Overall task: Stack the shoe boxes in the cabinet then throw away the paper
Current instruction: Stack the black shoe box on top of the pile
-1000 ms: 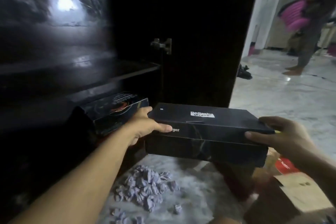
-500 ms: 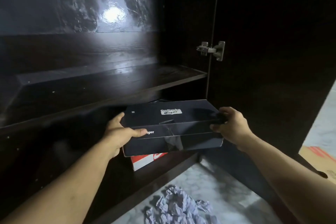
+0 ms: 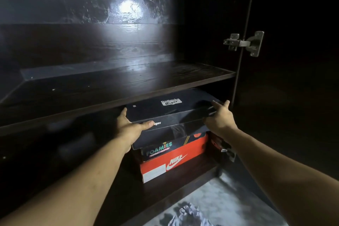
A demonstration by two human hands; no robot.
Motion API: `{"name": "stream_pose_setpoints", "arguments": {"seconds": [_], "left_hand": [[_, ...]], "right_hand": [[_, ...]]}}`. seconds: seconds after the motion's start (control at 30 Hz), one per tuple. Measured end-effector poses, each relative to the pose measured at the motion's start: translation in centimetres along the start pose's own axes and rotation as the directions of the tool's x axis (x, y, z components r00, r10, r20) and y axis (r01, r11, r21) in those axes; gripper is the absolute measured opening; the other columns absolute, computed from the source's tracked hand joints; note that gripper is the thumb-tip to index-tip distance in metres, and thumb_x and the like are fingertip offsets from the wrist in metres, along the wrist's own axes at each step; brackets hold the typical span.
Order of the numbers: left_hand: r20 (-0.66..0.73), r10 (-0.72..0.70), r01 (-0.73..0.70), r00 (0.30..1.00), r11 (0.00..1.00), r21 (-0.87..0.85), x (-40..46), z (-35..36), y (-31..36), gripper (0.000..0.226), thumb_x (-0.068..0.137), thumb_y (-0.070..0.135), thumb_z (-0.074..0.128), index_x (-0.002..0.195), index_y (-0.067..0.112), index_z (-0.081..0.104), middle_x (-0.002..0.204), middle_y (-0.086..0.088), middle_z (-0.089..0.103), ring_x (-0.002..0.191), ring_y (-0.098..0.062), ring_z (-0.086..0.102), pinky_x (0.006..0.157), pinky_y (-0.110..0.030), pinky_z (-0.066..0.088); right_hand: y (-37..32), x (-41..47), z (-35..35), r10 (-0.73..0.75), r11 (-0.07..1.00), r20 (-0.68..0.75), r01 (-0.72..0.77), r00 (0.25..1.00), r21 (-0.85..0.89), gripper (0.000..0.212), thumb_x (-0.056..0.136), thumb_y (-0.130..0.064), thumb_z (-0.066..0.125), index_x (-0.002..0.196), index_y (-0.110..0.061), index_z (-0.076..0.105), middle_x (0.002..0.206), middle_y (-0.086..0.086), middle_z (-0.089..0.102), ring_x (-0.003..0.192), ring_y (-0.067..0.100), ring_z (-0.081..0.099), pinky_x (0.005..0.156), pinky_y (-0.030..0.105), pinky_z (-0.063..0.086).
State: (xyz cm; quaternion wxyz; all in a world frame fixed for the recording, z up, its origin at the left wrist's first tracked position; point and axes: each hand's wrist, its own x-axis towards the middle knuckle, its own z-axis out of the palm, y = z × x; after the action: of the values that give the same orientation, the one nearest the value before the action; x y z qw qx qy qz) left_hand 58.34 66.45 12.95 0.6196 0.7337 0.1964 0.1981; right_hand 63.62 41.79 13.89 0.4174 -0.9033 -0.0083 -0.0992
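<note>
Grip: left hand (image 3: 131, 129) and right hand (image 3: 219, 118) clamp the ends of the black box (image 3: 170, 115).
Box: on top of the Foamies box (image 3: 161, 149) and Nike box (image 3: 174, 161), just under the shelf (image 3: 117, 86).
Technique: keep it level, slide straight back, square the edges, then let go.
Paper (image 3: 187, 214): crumpled on the floor, waiting.

Three stacked shoe boxes (image 3: 170, 115) (black, Foamies, Nike), two hands (image 3: 132, 126), one crumpled paper (image 3: 187, 214), one hinge (image 3: 244, 43)

Home, dark wood cabinet (image 3: 128, 82), shoe boxes (image 3: 172, 163)
</note>
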Motion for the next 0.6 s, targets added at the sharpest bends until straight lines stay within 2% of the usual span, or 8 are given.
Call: {"name": "stream_pose_setpoints", "arguments": {"seconds": [0.1,0.2,0.27,0.3,0.37,0.43,0.5,0.6], "left_hand": [[-0.038,0.037,-0.037,0.999,0.999,0.014,0.6,0.8,-0.3,0.107,0.063,0.01,0.089,0.151,0.016,0.027,0.142,-0.012,0.05,0.13,-0.03,0.048,0.103,-0.043,0.045],[-0.041,0.12,-0.116,0.992,0.99,0.075,0.8,1.7,-0.4,0.097,0.069,0.011,0.086,0.149,0.011,0.032,0.139,-0.013,0.053,0.128,-0.029,0.05,0.104,-0.04,0.045],[-0.094,0.214,-0.178,0.972,0.938,0.298,0.6,1.9,-0.6,0.09,0.072,0.016,0.084,0.148,0.011,0.035,0.147,-0.014,0.043,0.135,-0.03,0.04,0.107,-0.039,0.038],[-0.115,0.314,-0.225,0.942,0.849,0.478,0.4,1.8,-1.0,0.085,0.073,0.017,0.084,0.146,0.01,0.04,0.149,-0.014,0.038,0.137,-0.031,0.034,0.108,-0.041,0.036],[-0.017,0.571,-0.365,0.821,0.547,0.753,0.5,1.4,-2.1,0.072,0.07,0.013,0.084,0.136,0.007,0.054,0.137,-0.017,0.043,0.128,-0.035,0.036,0.097,-0.045,0.045],[0.122,0.671,-0.449,0.732,0.339,0.827,1.1,1.0,-3.3,0.07,0.063,0.004,0.084,0.129,0.004,0.058,0.124,-0.018,0.051,0.115,-0.035,0.044,0.081,-0.045,0.054],[0.187,0.668,-0.472,0.72,0.274,0.838,1.7,0.7,-3.9,0.077,0.062,-0.003,0.082,0.134,0.003,0.054,0.126,-0.017,0.054,0.116,-0.035,0.047,0.084,-0.044,0.056],[0.21,0.644,-0.487,0.736,0.288,0.824,1.8,0.8,-4.1,0.079,0.073,-0.004,0.074,0.144,0.004,0.042,0.145,-0.016,0.045,0.134,-0.033,0.039,0.106,-0.04,0.042]], "right_hand": [[-0.7,-0.1,1.9,-0.112,0.983,0.084,0.123,0.99,-0.134,0.075,0.089,-0.007,0.057,0.155,-0.016,0.021,0.161,0.019,-0.015,0.149,0.04,0.007,0.12,0.043,0.022],[-1.3,-0.7,3.8,-0.213,0.951,0.144,0.239,0.966,-0.194,0.077,0.093,-0.022,0.057,0.156,-0.019,0.012,0.163,0.015,-0.01,0.149,0.036,0.013,0.117,0.046,0.028],[-1.5,-0.4,4.6,-0.225,0.94,0.19,0.264,0.956,-0.214,0.081,0.095,-0.027,0.056,0.157,-0.022,0.004,0.163,0.011,-0.014,0.147,0.035,0.02,0.115,0.048,0.032],[-1.5,-0.1,4.8,-0.217,0.937,0.216,0.265,0.952,-0.228,0.084,0.095,-0.028,0.056,0.156,-0.024,-0.001,0.163,0.008,-0.018,0.147,0.036,0.021,0.114,0.048,0.033],[-1.4,0.7,5.0,-0.192,0.93,0.261,0.261,0.946,-0.261,0.09,0.094,-0.028,0.058,0.155,-0.028,-0.007,0.161,0.005,-0.023,0.147,0.038,0.021,0.114,0.05,0.032],[-1.5,1.5,5.0,-0.162,0.926,0.285,0.246,0.945,-0.288,0.092,0.093,-0.027,0.059,0.155,-0.031,-0.01,0.161,0.004,-0.024,0.147,0.039,0.021,0.114,0.05,0.032],[-1.8,2.2,4.8,-0.144,0.921,0.292,0.236,0.945,-0.31,0.091,0.093,-0.027,0.057,0.155,-0.033,-0.009,0.162,0.003,-0.022,0.146,0.039,0.023,0.113,0.05,0.034],[-1.9,2.9,4.6,-0.12,0.906,0.306,0.23,0.944,-0.356,0.095,0.091,-0.019,0.059,0.154,-0.036,-0.011,0.162,0.004,-0.022,0.144,0.037,0.028,0.11,0.046,0.039]]}}
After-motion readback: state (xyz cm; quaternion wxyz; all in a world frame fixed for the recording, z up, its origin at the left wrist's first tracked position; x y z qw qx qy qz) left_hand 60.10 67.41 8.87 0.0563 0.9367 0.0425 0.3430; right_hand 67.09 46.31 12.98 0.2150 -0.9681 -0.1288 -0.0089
